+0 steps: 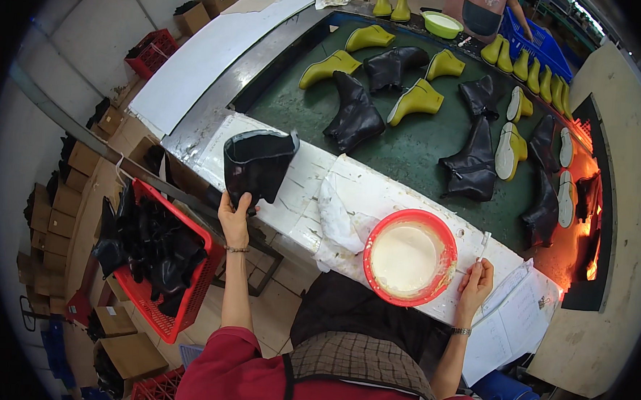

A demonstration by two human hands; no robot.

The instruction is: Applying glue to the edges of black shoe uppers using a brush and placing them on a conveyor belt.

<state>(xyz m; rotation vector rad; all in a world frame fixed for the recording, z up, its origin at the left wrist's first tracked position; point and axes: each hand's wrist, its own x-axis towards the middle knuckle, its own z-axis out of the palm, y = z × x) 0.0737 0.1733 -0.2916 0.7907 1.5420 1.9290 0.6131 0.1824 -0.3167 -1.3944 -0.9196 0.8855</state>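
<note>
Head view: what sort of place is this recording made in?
Most likely a footwear factory line. A green conveyor belt carries black boot uppers and yellow-green shoe lasts. The left hand holds a black boot upper; the right hand holds a brush beside a red bowl of whitish glue.

On the bench (292, 191) before us, the boot upper (256, 164) lies at left, held by our left hand (234, 221); the basin (409, 257) sits at right, a cloth (337, 222) between them. Our right hand (476, 279) holds a brush (483, 245) just right of the basin. Behind the bench, the belt (410, 143) carries boots (354, 115) and lasts (416, 100). The crate (186, 265) stands below, at our left.
</note>
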